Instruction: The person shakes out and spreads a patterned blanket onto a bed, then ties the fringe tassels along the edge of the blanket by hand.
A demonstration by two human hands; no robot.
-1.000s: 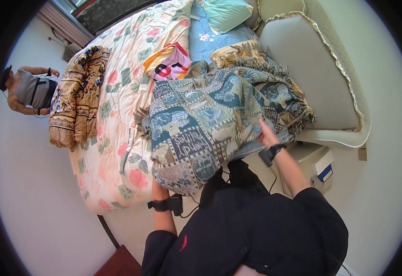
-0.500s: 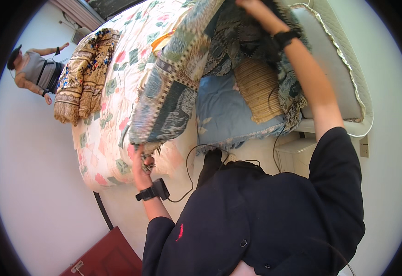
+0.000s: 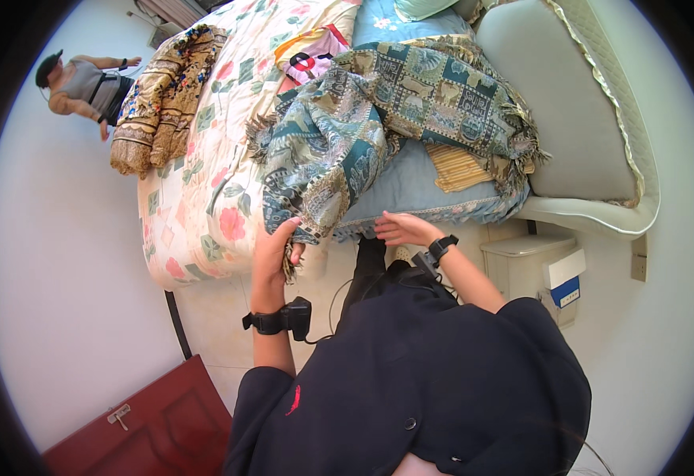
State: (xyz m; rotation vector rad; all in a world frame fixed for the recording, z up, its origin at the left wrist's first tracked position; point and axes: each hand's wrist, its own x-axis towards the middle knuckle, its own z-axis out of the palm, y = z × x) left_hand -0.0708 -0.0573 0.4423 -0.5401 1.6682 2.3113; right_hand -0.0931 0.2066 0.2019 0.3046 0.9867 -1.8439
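Observation:
A fringed green-and-beige patterned throw blanket (image 3: 442, 87) lies crumpled across the bed, one part stretching toward the headboard. My left hand (image 3: 278, 252) grips its fringed near corner at the bed's front edge. Just above the bed's near edge, my right hand (image 3: 402, 230) is apart from the blanket, fingers stretched out and holding nothing. Under the blanket are a blue sheet (image 3: 410, 178) and a yellow striped cloth (image 3: 458, 168), both partly covered. Left of the blanket spreads a white floral quilt (image 3: 236, 190).
A colourful printed cloth (image 3: 311, 59) lies beyond the blanket. On the far left of the bed is a brown patterned textile (image 3: 168, 103), with another person (image 3: 85, 83) behind it. A padded headboard (image 3: 553, 103), white bin (image 3: 513, 262) and red door (image 3: 140, 420) are around.
My right hand has let go of the blanket and come down toward me. The raised blanket has dropped onto the bed, while my left hand keeps its corner.

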